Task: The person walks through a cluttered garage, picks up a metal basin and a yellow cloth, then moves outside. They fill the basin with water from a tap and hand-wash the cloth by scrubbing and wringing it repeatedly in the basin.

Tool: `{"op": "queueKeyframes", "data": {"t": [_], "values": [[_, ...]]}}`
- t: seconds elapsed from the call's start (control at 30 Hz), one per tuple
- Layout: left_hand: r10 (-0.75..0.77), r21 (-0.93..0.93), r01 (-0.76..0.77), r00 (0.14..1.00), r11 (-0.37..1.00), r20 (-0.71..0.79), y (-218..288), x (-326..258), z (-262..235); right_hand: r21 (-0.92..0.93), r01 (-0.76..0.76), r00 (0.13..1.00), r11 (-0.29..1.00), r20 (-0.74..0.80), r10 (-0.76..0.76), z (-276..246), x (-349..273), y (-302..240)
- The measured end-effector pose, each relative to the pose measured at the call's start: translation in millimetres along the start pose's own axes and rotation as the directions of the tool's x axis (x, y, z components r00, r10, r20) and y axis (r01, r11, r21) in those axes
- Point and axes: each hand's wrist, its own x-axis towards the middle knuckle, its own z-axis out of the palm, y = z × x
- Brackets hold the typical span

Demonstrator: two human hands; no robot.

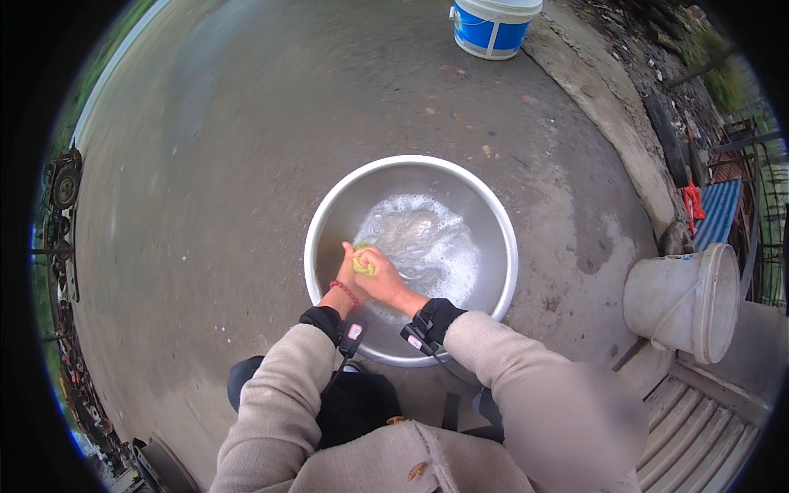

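A wide silver metal basin (322,215) stands on the ground in front of me, with foamy, sudsy water (427,246) inside. Over its left part both my hands are pressed together around a crumpled yellow-green cloth (362,265). My right hand (383,278) is closed in a fist on the cloth, which shows between its fingers. Against the other side of the cloth lies my left hand (343,278), thumb up, a red bead bracelet at its wrist; its other fingers are mostly hidden. Black bands with small devices circle both wrists.
A blue and white bucket (493,31) stands at the far edge. A whitish bucket (680,302) lies tilted on the right, above a slatted bench (699,435). A raised concrete edge (608,107) runs along the right; a wheel and clutter (64,185) line the far left.
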Motion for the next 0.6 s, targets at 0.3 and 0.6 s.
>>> {"op": "queueKeyframes", "data": {"t": [0.3,0.6], "values": [[0.263,0.077,-0.259,0.964,0.963,-0.048,-18,20,11,-0.284,-0.053,0.984,0.957,-0.178,0.002,-30,16,-28],[0.447,-0.192,-0.41,0.728,0.891,0.52,-13,16,25,-0.291,0.0,1.0,0.957,-0.02,-0.006,-24,21,-50]]}}
